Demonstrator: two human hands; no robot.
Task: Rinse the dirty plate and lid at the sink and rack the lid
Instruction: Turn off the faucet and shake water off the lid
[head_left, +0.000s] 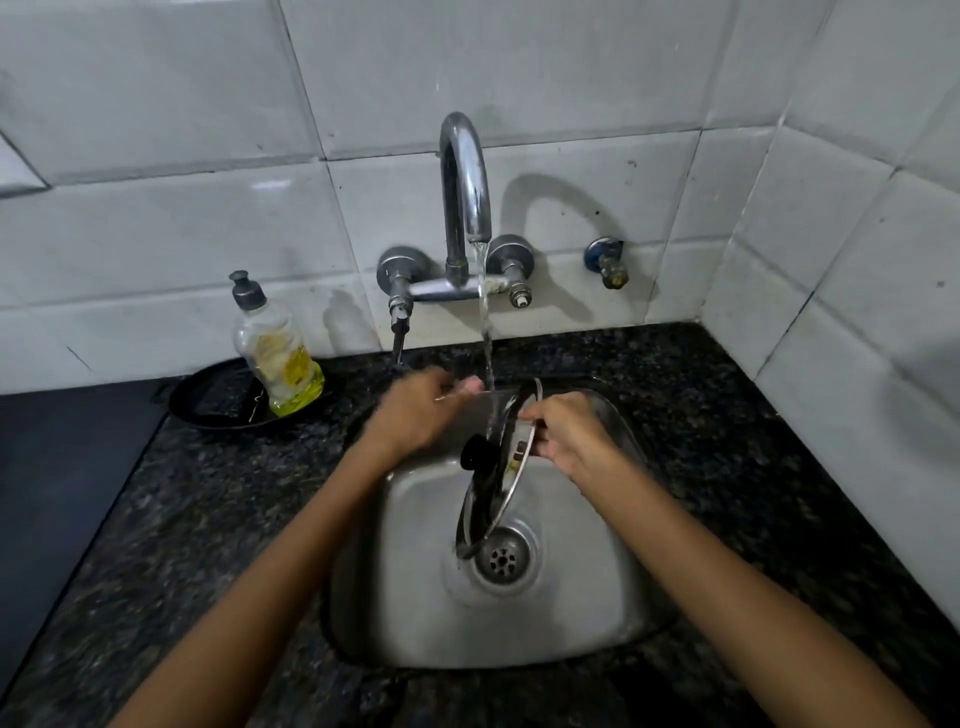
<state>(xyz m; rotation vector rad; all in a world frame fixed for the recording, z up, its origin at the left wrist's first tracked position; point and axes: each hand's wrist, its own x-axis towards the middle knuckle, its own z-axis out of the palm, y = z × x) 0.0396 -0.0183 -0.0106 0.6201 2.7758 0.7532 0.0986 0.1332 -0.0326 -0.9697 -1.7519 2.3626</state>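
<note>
A glass lid (493, 499) with a steel rim and a black knob (475, 453) stands almost on edge in the steel sink (597, 587), its lower rim near the drain (502, 559). Water from the tap (465, 176) runs onto its top edge. My right hand (569, 434) grips the rim on the right side, where dark food bits cling to the glass. My left hand (421, 410), blurred, holds the top edge at the left, its fingers at the stream. I see no plate in the sink.
A dish-soap bottle (278, 353) with yellow liquid stands on a black round pan (208, 402) at the back left of the dark granite counter (727, 441). White tiled walls close the back and right. A small valve (605, 262) sticks out right of the tap.
</note>
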